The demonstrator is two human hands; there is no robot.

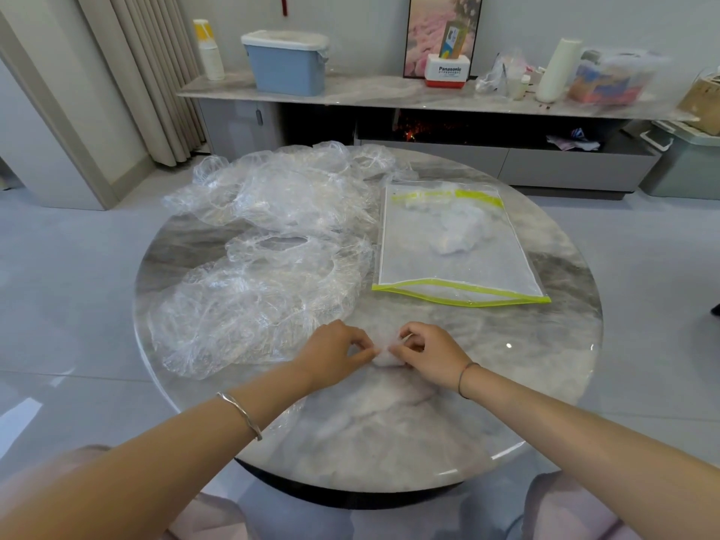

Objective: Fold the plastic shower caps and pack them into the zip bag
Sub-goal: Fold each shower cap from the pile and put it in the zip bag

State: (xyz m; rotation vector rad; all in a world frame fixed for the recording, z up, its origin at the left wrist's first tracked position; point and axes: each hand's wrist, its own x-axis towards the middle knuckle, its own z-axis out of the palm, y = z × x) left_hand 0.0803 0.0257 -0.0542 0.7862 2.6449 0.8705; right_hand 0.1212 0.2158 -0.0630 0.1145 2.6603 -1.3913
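A small folded shower cap (pixel 383 359) lies at the near middle of the round table (pixel 506 383), a crumpled, whitish wad of thin clear plastic; the left hand (pixel 335 354) pinches its left side with curled fingers, and the right hand (pixel 428 353) pinches its right side between thumb and fingertips, so both hands grasp the same wad; a silver bangle (pixel 241 415) sits on the left forearm and a thin dark band (pixel 465 378) on the right wrist; to the left of the hands spreads a loose shower cap (pixel 265 294), transparent and wrinkled, its gathered rim showing as a ruffled ring, and beyond it more loose caps (pixel 288 189) lie heaped toward the far edge of the table; to the right of that heap the zip bag (pixel 459 267) lies flat, clear with lime-green trim at its near end and a green strip at its far end; inside it, toward the far half, sits a pale clump of packed caps (pixel 456 231); the tabletop is glossy grey-and-white marble, standing on a pale tiled floor (pixel 78 286); behind runs a long low sideboard (pixel 350 93) with a marble top, bearing a stack of paper cups (pixel 210 52), a blue bin (pixel 286 66) with a white lid, a red-and-white Panasonic box (pixel 448 72) and a white roll (pixel 557 70); beige curtains (pixel 156 72) hang at the left.
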